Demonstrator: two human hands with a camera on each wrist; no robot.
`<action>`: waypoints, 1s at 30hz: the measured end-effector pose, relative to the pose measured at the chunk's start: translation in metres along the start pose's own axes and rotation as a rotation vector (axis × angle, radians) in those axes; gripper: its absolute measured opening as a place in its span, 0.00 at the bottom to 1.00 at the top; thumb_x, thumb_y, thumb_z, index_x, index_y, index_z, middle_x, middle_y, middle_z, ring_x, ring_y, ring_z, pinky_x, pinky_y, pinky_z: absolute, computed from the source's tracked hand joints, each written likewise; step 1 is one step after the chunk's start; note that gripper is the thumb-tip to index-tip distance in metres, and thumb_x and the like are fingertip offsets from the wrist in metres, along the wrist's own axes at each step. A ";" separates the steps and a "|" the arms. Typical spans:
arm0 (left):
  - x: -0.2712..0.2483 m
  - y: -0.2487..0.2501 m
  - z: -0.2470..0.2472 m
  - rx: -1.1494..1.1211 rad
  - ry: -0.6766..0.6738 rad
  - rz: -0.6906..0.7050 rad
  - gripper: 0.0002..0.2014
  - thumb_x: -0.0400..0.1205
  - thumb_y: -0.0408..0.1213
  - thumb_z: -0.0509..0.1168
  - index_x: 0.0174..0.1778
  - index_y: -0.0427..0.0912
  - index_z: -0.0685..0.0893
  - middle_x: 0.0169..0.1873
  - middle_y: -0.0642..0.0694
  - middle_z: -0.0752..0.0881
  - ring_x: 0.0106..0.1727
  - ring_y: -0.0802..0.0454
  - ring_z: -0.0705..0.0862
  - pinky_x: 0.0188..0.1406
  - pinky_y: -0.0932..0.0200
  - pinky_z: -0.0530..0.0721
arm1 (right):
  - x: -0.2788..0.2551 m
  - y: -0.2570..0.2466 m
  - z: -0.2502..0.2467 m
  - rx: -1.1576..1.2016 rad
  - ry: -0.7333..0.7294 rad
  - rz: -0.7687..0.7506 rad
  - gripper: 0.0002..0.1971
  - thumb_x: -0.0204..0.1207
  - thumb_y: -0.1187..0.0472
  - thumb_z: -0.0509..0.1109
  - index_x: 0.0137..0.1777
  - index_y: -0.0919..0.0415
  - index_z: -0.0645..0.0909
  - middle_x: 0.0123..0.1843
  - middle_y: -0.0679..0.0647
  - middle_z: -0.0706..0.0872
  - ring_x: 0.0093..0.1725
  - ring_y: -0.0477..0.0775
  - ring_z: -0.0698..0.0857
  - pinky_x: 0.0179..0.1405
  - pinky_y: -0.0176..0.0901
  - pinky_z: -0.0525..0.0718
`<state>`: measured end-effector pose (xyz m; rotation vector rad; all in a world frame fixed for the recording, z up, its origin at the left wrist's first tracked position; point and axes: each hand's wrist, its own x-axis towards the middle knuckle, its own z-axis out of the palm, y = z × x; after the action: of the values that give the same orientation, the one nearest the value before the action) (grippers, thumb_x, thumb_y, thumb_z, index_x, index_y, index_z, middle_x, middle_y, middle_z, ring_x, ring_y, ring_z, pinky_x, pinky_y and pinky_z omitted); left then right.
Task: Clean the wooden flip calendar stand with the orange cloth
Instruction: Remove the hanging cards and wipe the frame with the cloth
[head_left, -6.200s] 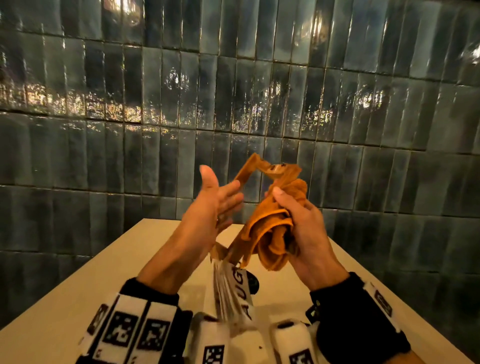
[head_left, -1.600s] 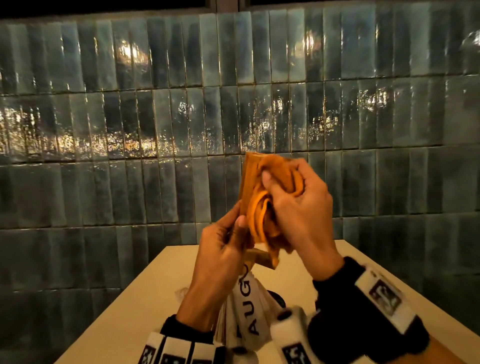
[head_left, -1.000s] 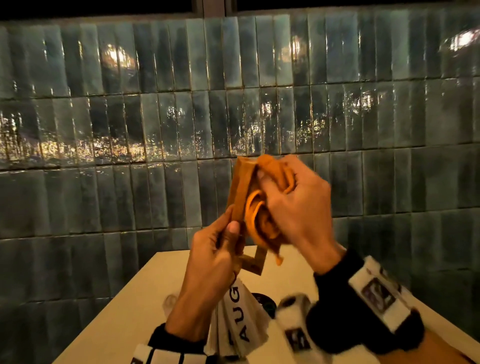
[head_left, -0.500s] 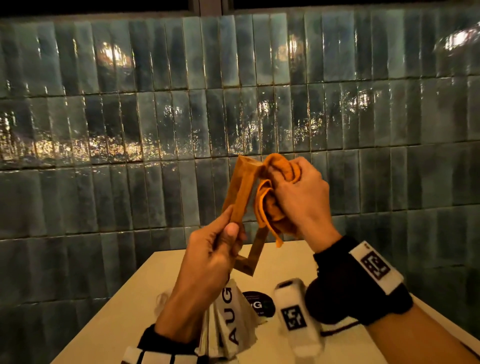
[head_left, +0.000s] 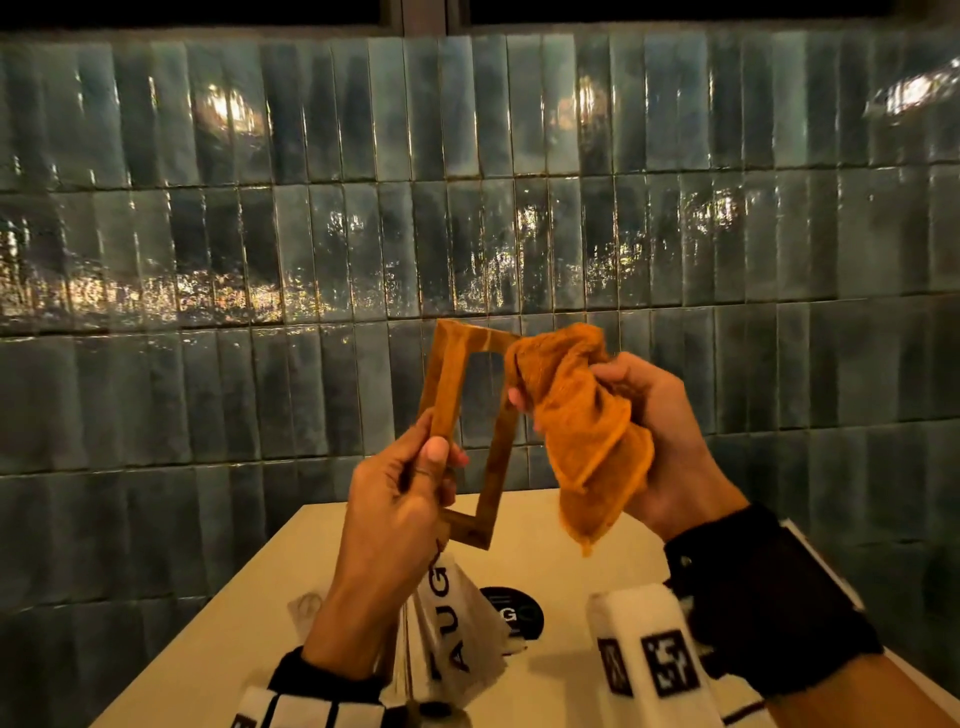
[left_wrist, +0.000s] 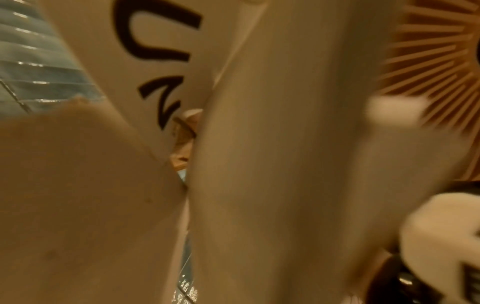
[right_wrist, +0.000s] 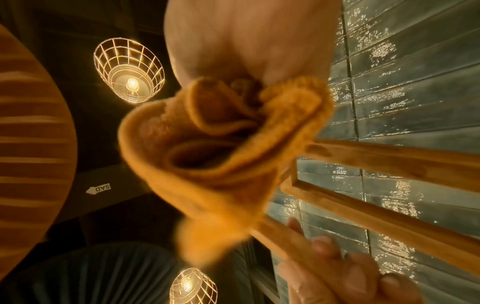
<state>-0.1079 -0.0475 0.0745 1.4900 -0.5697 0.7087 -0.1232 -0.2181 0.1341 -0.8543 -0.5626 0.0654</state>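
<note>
I hold the wooden flip calendar stand (head_left: 445, 387), a rectangular open frame, up in the air above the table. My left hand (head_left: 415, 470) grips its left bar, thumb on the front. White calendar cards (head_left: 457, 634) printed AUG hang below that hand and fill the left wrist view (left_wrist: 161, 61). My right hand (head_left: 631, 415) grips the bunched orange cloth (head_left: 576, 415) against the frame's upper right bar. In the right wrist view the orange cloth (right_wrist: 221, 144) wraps a bar of the frame (right_wrist: 389, 162), and my left hand's fingers (right_wrist: 322, 244) show below.
A cream table (head_left: 249, 623) lies below my hands, with a black round disc (head_left: 511, 610) on it behind the cards. A wall of glossy blue-grey tiles (head_left: 311, 234) stands close behind. Wire-cage lamps (right_wrist: 128, 72) hang overhead.
The frame has turned so that its open face shows more widely. My right hand with the cloth has slid from the frame's middle out to its upper right bar.
</note>
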 end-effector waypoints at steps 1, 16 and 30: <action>-0.001 0.001 0.001 0.007 -0.006 0.010 0.19 0.77 0.44 0.56 0.60 0.43 0.81 0.29 0.55 0.86 0.30 0.61 0.81 0.31 0.69 0.84 | 0.001 0.001 0.001 -0.035 0.015 -0.013 0.14 0.67 0.62 0.59 0.42 0.67 0.84 0.39 0.64 0.87 0.31 0.56 0.88 0.25 0.40 0.86; -0.010 0.006 0.013 0.049 -0.092 0.094 0.19 0.78 0.44 0.56 0.63 0.45 0.82 0.35 0.53 0.89 0.41 0.65 0.86 0.36 0.75 0.81 | 0.012 0.034 0.011 -0.829 0.451 -0.526 0.26 0.55 0.29 0.70 0.48 0.44 0.80 0.42 0.43 0.87 0.45 0.44 0.86 0.53 0.48 0.85; -0.009 0.014 0.012 -0.019 -0.092 0.073 0.16 0.77 0.44 0.55 0.52 0.44 0.85 0.31 0.39 0.85 0.32 0.44 0.82 0.32 0.58 0.83 | 0.003 0.026 0.013 -1.091 0.261 -0.811 0.11 0.69 0.55 0.70 0.51 0.42 0.80 0.48 0.44 0.86 0.47 0.42 0.85 0.50 0.37 0.83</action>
<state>-0.1227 -0.0602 0.0779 1.4966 -0.7023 0.6917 -0.1229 -0.1906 0.1231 -1.5804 -0.6523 -1.1709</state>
